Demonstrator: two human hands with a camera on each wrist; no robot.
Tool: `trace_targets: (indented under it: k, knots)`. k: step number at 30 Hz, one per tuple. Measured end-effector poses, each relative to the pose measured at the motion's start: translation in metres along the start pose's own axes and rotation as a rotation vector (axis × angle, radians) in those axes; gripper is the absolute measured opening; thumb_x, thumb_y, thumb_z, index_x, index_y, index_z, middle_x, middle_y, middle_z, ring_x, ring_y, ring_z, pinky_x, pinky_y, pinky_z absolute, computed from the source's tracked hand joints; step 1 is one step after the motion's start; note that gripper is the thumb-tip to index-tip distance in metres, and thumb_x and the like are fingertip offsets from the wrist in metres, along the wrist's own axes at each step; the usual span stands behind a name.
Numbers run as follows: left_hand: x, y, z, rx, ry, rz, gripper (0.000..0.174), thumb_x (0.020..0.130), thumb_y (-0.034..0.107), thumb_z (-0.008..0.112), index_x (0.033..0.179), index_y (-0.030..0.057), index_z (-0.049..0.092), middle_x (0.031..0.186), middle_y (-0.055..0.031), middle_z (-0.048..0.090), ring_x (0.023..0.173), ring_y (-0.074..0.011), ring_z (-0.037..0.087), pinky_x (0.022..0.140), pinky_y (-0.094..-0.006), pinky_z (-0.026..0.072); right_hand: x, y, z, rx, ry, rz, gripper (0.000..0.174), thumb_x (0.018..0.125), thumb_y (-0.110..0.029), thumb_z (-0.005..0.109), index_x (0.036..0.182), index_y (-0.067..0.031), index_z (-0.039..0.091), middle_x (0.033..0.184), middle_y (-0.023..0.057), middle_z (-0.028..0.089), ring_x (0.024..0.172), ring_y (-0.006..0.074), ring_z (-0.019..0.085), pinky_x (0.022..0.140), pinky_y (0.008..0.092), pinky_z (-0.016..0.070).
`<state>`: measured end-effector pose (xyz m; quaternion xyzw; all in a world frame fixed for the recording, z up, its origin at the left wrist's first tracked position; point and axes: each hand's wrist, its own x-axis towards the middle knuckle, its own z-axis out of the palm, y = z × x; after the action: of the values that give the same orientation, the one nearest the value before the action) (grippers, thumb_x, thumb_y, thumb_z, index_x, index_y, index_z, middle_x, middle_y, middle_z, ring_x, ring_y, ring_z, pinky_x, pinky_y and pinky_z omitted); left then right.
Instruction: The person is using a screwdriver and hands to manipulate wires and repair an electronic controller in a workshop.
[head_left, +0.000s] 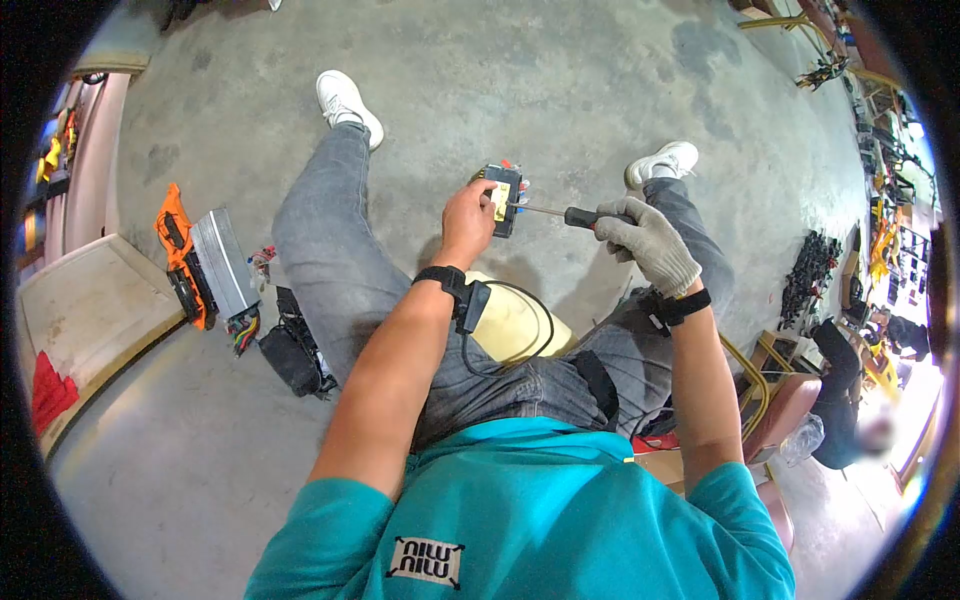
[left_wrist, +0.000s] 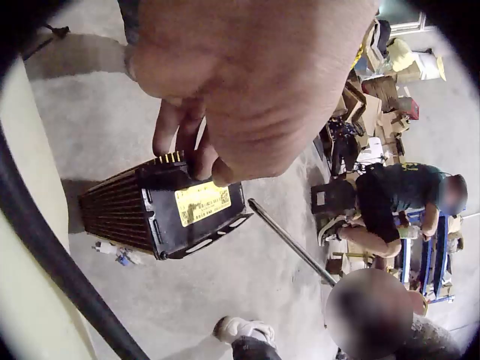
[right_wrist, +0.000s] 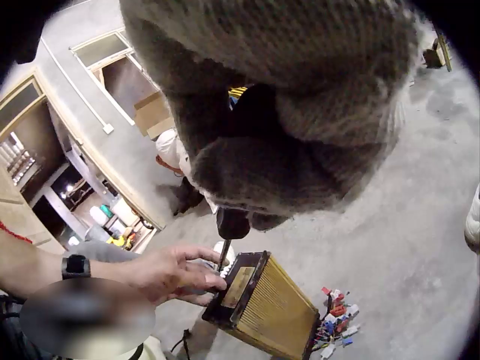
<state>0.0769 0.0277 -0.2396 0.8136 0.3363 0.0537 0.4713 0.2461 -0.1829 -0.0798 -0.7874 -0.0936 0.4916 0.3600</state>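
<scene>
My bare left hand (head_left: 468,222) grips a black electronic box (head_left: 503,229) by its upper part, fingers around the edge. The box has ribbed sides and a yellow label (left_wrist: 201,204), as the left wrist view shows. Colored wire connectors (right_wrist: 336,324) stick out at its far end. In my right hand (head_left: 650,243), which wears a knitted glove, is a screwdriver (head_left: 580,217) with a black handle. Its shaft (left_wrist: 292,244) points toward the labelled face, with the tip close to the box edge. The gloved fingers curl around the handle and hide most of it in the right wrist view.
On the floor at left lie an orange part (head_left: 178,255), a silver finned case (head_left: 225,262) and a black box (head_left: 290,345). A low table (head_left: 95,290) with a red cloth (head_left: 52,392) stands beyond. At right is a chair (head_left: 785,415). Another person (left_wrist: 397,206) sits nearby.
</scene>
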Motion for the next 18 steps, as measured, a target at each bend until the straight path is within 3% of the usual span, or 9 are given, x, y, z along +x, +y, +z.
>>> trace_targets:
  k: [2, 8, 18]
  knots:
    - [-0.002, 0.001, -0.002, 0.012, -0.027, 0.072, 0.03, 0.087, 0.0, 0.066, 0.116, 0.0056, 0.071, 0.095, -0.0165, 0.072, 0.088, -0.0323, 0.071, 0.079, -0.0416, 0.0548, -0.001, -0.001, 0.001, 0.0, 0.001, -0.001, 0.04, 0.089, -0.029, 0.071, 0.117, -0.0004, 0.068, 0.084, 0.0003, 0.064, 0.072, 0.0094, 0.061, 0.066, 0.0255, 0.0506]
    - [-0.004, 0.016, -0.009, 0.065, -0.122, 0.056, 0.026, 0.089, 0.002, 0.066, 0.113, 0.0092, 0.073, 0.108, -0.0184, 0.07, 0.102, -0.0375, 0.067, 0.09, -0.0455, 0.0523, 0.005, -0.003, 0.004, -0.004, -0.025, 0.002, 0.042, 0.087, -0.03, 0.071, 0.115, 0.0006, 0.069, 0.084, 0.0012, 0.065, 0.073, 0.0103, 0.061, 0.065, 0.0252, 0.05]
    - [-0.002, 0.01, -0.005, 0.071, -0.12, 0.024, 0.013, 0.088, 0.003, 0.068, 0.1, 0.0076, 0.073, 0.104, -0.0176, 0.068, 0.098, -0.04, 0.065, 0.084, -0.0492, 0.0513, 0.008, -0.002, 0.002, 0.001, -0.032, 0.024, 0.039, 0.088, -0.027, 0.07, 0.115, 0.0009, 0.069, 0.084, 0.0015, 0.065, 0.072, 0.0101, 0.061, 0.064, 0.0256, 0.0495]
